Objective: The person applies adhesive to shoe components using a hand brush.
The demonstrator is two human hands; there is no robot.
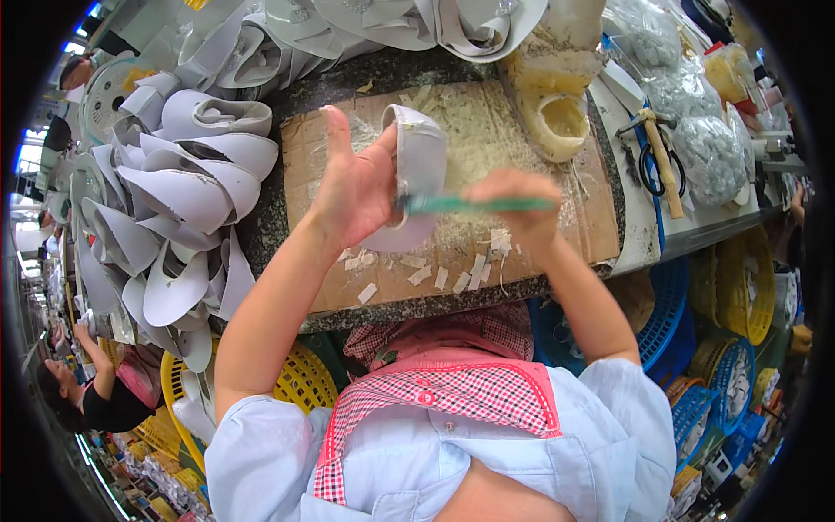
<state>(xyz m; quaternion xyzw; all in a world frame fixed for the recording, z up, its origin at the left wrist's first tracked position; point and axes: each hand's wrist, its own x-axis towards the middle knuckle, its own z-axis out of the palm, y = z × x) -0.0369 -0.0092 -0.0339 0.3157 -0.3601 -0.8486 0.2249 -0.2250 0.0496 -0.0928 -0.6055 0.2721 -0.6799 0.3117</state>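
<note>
My left hand (355,178) has its fingers tucked inside a white shoe upper (422,152), thumb stretched out away from it. The upper stands on its side above the cardboard, its curved edge toward my palm. My right hand (520,196), smeared by motion, is closed round a thin green-handled brush (452,204). The brush's dark tip meets the upper's edge close to my left palm. Under both hands lies a cardboard sheet (322,278) crusted with dried glue. Small white strips (420,276) are scattered on its near part.
Many white uppers are heaped at the left (187,174) and along the back (365,26). A glue-crusted pot (539,96) stands back right. Beyond it lie a wooden-handled hammer (663,165) and clear plastic bags (709,148). Yellow (304,378) and blue baskets (665,304) sit below the table.
</note>
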